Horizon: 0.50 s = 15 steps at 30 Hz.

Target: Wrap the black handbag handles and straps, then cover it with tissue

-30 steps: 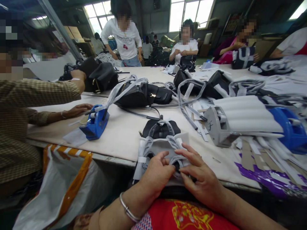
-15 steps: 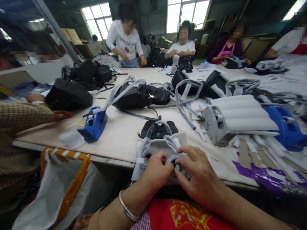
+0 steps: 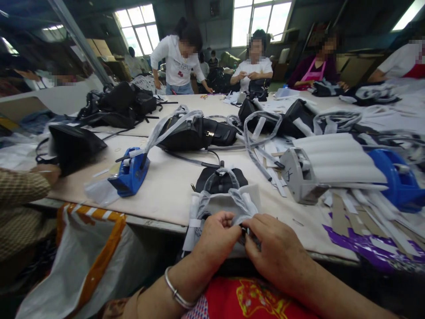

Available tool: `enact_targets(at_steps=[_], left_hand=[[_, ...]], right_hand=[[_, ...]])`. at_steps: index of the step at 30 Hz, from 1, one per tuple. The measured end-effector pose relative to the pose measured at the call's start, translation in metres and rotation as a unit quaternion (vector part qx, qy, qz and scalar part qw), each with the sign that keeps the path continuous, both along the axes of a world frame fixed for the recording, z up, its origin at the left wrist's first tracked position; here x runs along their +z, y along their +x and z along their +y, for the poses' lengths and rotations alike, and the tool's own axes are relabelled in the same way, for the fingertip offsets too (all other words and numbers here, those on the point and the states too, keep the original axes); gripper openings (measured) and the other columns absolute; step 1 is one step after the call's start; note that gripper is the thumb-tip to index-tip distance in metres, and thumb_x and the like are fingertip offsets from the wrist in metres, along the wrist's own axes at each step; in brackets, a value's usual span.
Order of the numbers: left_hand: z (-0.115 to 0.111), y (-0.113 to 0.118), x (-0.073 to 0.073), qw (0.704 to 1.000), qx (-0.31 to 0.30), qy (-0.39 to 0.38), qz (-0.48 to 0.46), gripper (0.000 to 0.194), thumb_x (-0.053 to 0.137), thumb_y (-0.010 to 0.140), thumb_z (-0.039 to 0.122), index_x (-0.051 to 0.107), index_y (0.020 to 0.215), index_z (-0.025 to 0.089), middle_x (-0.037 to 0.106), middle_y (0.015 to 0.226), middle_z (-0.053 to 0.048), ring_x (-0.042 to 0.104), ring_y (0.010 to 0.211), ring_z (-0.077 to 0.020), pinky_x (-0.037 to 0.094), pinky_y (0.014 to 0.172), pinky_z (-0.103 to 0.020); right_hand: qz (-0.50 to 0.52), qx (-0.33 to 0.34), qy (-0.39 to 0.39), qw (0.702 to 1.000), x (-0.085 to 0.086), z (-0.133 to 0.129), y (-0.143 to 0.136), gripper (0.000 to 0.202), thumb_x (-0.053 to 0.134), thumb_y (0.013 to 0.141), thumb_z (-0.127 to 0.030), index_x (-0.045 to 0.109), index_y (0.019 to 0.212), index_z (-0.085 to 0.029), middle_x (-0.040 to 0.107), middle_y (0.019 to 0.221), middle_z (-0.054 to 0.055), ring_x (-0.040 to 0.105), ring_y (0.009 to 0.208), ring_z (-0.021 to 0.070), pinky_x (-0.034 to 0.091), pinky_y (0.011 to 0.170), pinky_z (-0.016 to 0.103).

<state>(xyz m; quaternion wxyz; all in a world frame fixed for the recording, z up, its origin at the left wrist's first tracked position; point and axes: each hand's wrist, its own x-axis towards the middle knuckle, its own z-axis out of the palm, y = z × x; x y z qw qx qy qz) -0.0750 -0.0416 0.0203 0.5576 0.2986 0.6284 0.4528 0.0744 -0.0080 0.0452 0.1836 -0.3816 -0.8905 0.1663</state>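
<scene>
Sack [image 3: 88,266]: White, creased plastic with a broad orange edge is gaping beside the surface [image 3: 162,199].
Blue dispenser [image 3: 129,175]: Hard and angular, it is standing near the surface's edge.
Left grip [image 3: 217,235]: Bare thumb and fingers are pinching together on a small dark piece [image 3: 245,231].
Black bag [image 3: 221,178]: It is lying right before the person at the surface's edge, rounded and smooth-looking.
Wrapping so far: The handle [image 3: 244,200] is already wearing wrinkled clear film, and pale foam sheeting [image 3: 215,204] is lying across the bag. The dark piece seems to be remaining unfinished; fingers are hiding whether it is fastened.
Right grip [image 3: 274,239]: Thumb and fingertips are clamping the same dark piece from the other side.
Grey dispenser [image 3: 302,177]: Boxy and hard, it is standing beside puffy, ribbed white foam [image 3: 338,159].
</scene>
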Motion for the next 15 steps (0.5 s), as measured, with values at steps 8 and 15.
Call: enact_targets(at_steps=[8,15], left_hand=[[-0.001,0.0,0.009,0.998,-0.016,-0.015,0.059,0.019,0.064,0.061,0.011,0.064,0.08,0.016,0.069,0.068,-0.001,0.063,0.064,-0.0157,0.045,0.057,-0.022],[-0.001,0.004,0.016,0.999,-0.024,-0.013,0.031,0.019,0.062,0.063,0.01,0.063,0.081,0.014,0.071,0.069,-0.003,0.066,0.065,-0.0172,0.049,0.059,-0.024]], right_hand=[[-0.076,-0.013,-0.028,0.997,0.009,0.005,-0.001,0.017,0.052,0.085,-0.019,0.066,0.075,-0.02,0.067,0.075,0.005,0.064,0.073,0.0218,0.041,0.067,0.033],[-0.148,-0.02,-0.045,0.988,0.007,0.017,-0.002,0.017,0.052,0.081,-0.015,0.065,0.071,-0.018,0.07,0.072,0.006,0.063,0.065,0.0203,0.035,0.058,0.03]])
